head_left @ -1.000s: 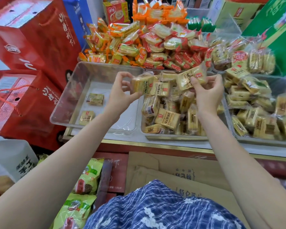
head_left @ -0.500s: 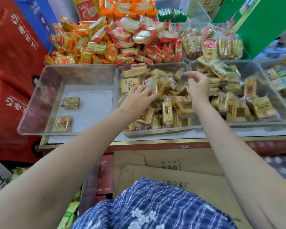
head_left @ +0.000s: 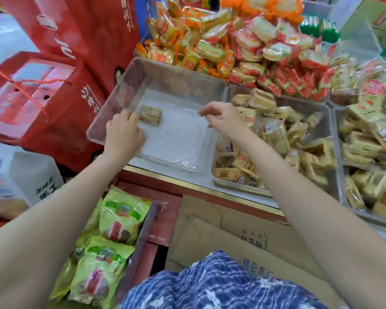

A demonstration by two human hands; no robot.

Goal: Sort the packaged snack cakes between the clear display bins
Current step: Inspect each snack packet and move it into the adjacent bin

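Reaching into the nearly bare left bin (head_left: 112, 112), the left hand (head_left: 123, 132) now lies over its near-left part with fingers curled down, their tips at the edge of one wrapped snack cake (head_left: 151, 114) lying flat on the bin floor; whether they pinch it or only touch it cannot be told through the blur. Half a second ago this hand was down among the cakes of the middle bin (head_left: 323, 134), and the left bin showed two cakes; now only one is in sight, the hand covering the spot where the other lay. The right hand (head_left: 223, 118) has also left the middle bin: it hovers above the left bin's right wall, fingers loosely bent, thumb and forefinger close together, holding nothing visible. The middle bin sits heaped with yellow-wrapped cakes just to the right, the right bin (head_left: 340, 166) beside it equally full. Behind them rises a pile of orange and red snack packs (head_left: 243, 47).
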